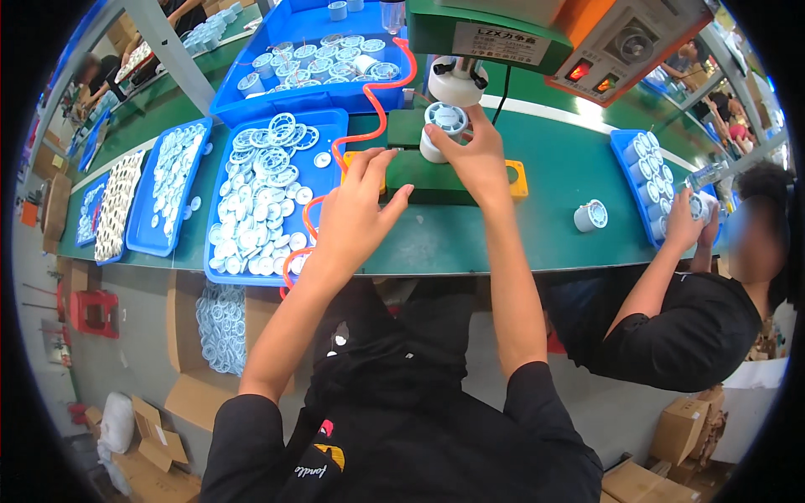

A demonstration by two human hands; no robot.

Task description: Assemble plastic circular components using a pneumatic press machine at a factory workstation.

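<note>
My right hand [480, 163] has its thumb and fingers around a small white cylindrical housing with a light-blue slotted top [445, 118]. The housing stands upright on the green base [428, 183] of a bench press, close below its white round press head [457, 81]. A white round part [431, 149] shows under the housing; whether the two are joined I cannot tell. At the base's left end, my left hand [352, 214] is open and empty, its fingertips over the yellow end piece [375, 173]. Another yellow end piece [517, 178] sits by my right wrist.
Left of the press, a blue tray [322, 134] carries light-blue rings and white discs. Behind it stands a blue bin [243, 107] of wired round parts. An orange coiled hose [374, 126] hangs beside my left hand. One housing [590, 215] lies at right, near a co-worker's hands [686, 222] and tray [625, 151].
</note>
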